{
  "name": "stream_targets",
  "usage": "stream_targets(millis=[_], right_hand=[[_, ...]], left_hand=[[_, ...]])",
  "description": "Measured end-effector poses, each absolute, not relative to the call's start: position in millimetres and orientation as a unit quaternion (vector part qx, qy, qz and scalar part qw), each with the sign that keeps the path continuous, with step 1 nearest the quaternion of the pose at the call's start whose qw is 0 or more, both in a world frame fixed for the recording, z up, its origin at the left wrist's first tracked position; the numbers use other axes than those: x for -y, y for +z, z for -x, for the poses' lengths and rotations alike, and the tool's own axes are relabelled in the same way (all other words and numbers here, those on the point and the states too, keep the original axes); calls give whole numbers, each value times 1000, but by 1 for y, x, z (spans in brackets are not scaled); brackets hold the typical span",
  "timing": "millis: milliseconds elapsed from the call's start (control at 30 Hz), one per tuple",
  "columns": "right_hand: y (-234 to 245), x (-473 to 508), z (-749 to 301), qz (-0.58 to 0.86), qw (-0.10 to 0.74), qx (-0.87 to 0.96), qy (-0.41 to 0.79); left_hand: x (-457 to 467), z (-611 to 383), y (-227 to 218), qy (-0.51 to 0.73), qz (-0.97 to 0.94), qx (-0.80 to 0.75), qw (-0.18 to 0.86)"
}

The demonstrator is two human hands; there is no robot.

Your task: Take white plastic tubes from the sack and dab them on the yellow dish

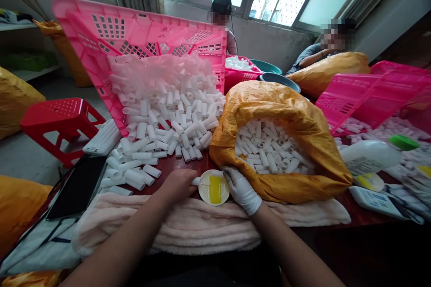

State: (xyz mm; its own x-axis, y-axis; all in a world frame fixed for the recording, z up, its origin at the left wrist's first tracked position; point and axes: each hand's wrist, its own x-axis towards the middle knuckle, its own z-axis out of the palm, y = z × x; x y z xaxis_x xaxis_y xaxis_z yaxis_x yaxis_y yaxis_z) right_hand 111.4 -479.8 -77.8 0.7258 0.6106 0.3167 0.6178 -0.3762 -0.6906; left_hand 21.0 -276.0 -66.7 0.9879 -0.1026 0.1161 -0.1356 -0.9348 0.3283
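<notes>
A small round white dish (204, 190) with a yellow patch (215, 189) on it sits between my hands, over the edge of a folded pink towel (182, 224). My left hand (178, 184), bare, is closed around a short white plastic tube (195, 181); the tube's end pokes out toward the dish's left rim. On the other side my right hand (241, 190), in a white glove, grips the dish's right edge, its fingertips partly hidden. Beyond my left hand lie many loose white tubes (141, 178). An orange woven sack (269, 98) full of similar tubes opens just past my right hand.
A tilted pink basket (81, 22) spills tubes onto the red table. On the left are a dark phone or tablet (77, 188) and a red stool (60, 112). A green-capped bottle (373, 157) leans at right. Two people sit across, near more pink baskets (350, 94).
</notes>
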Motion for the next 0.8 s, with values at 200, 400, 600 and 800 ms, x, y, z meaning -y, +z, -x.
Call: stream_targets(millis=[200, 400, 600, 800], right_hand=[[-81, 481, -113, 817, 421, 394, -9], [-76, 480, -107, 829, 407, 381, -31], [-75, 482, -107, 822, 416, 388, -17], [-76, 483, -108, 826, 403, 393, -37]], left_hand=[[277, -22, -64, 46, -983, 56, 167], [275, -22, -69, 72, -982, 65, 163], [274, -23, -71, 78, -982, 66, 161], [275, -23, -68, 73, -982, 67, 163]])
